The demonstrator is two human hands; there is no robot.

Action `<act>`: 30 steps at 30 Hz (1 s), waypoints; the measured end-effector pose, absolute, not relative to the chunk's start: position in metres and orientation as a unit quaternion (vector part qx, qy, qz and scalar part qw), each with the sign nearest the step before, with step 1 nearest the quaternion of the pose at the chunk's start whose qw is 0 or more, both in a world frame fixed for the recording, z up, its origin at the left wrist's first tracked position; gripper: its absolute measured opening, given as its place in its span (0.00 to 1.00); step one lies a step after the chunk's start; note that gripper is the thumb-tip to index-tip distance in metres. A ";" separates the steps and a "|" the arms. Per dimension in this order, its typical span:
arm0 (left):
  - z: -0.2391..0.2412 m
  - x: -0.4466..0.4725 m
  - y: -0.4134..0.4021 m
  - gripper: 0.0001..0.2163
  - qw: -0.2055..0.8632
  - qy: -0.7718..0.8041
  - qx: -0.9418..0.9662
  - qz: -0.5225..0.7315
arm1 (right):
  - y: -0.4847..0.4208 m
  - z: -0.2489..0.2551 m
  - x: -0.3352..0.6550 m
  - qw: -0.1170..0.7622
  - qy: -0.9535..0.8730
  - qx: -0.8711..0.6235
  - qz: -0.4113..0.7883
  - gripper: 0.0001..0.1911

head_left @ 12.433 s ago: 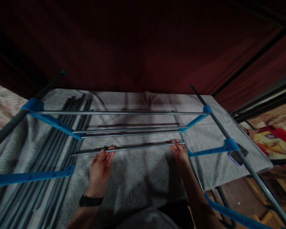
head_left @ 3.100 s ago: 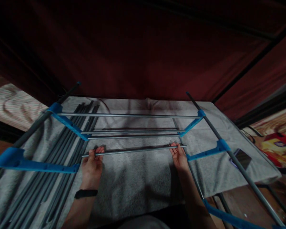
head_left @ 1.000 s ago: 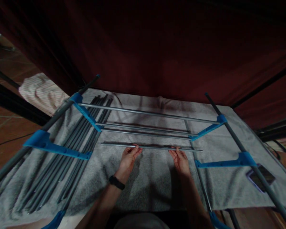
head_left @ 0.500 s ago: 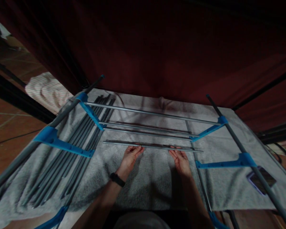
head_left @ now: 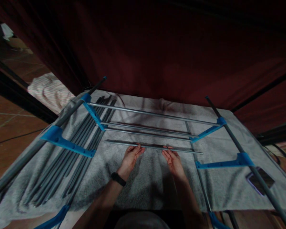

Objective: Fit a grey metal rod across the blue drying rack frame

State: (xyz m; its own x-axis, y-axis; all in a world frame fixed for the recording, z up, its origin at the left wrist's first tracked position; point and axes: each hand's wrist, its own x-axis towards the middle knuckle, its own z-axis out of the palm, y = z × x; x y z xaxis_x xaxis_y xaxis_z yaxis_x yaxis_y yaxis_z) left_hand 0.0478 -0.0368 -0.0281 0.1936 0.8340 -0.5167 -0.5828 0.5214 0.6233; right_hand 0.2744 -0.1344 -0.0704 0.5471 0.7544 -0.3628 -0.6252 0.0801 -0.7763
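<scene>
A thin grey metal rod (head_left: 152, 146) lies crosswise on a grey towel (head_left: 138, 178). My left hand (head_left: 131, 156), with a black wristband, has its fingertips on the rod near its middle. My right hand (head_left: 172, 159) touches the rod a little to the right, fingers stretched toward it. Both hands lie low with fingers extended, not wrapped round the rod. Beyond it, three more rods (head_left: 147, 127) run between blue plastic brackets (head_left: 93, 113) (head_left: 208, 127) of a rack frame.
Several loose grey tubes (head_left: 73, 149) lie in a bundle on the left of the towel. Long side poles (head_left: 240, 149) carry more blue brackets (head_left: 66, 143) (head_left: 225, 163). A phone (head_left: 259, 183) lies at the right. A dark red curtain hangs behind; a striped cloth (head_left: 50, 90) lies on the left floor.
Both hands have slid inward along the rod from its ends toward its middle. My right hand moved left in the last half second. The view has swung left.
</scene>
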 end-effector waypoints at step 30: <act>-0.023 0.081 -0.048 0.12 0.774 0.460 0.152 0.408 | -0.133 -0.067 0.264 0.740 -0.070 -0.470 0.476 0.22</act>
State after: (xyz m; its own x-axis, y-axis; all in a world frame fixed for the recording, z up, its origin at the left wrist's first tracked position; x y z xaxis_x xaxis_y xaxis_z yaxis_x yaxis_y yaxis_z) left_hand 0.0813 -0.0476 -0.0228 0.2434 0.7716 -0.5877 -0.4924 0.6203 0.6106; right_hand 0.2639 -0.1331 -0.0665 0.5365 0.7706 -0.3441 -0.6397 0.1053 -0.7614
